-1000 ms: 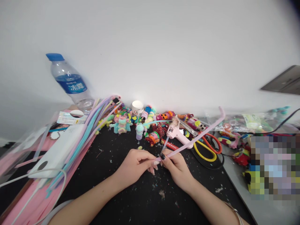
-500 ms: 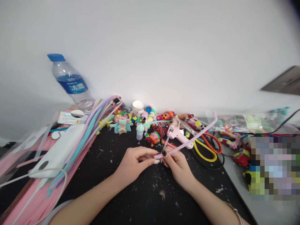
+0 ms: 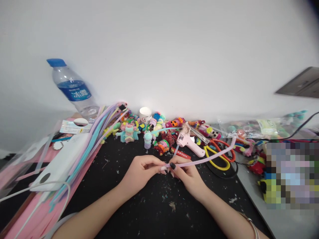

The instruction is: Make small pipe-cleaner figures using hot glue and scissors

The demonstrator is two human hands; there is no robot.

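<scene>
A lilac pipe cleaner (image 3: 209,158) is pinched at its near end between both hands, over the black table. My left hand (image 3: 147,167) grips its tip with thumb and forefinger. Close beside it, my right hand (image 3: 188,176) holds the same pipe cleaner between thumb and fingers. The long free part runs out to the right and bends upward at its far end. Behind my right hand lies a pink hot glue gun (image 3: 190,142), its glue stick pointing toward my fingers. Scissors (image 3: 219,152) with orange and yellow handles lie to the right, partly behind the pipe cleaner.
Several colourful fuzzy figures (image 3: 129,132) line the wall with a white paper cup (image 3: 145,115). At left are a bundle of pastel pipe cleaners (image 3: 93,142), a white power strip (image 3: 61,162) and a water bottle (image 3: 72,87). A plastic bag (image 3: 259,127) lies back right.
The pipe cleaner's free part has swung lower and further right, its bent end dropping. My hands have stayed nearly in place, both still pinching its near end.
</scene>
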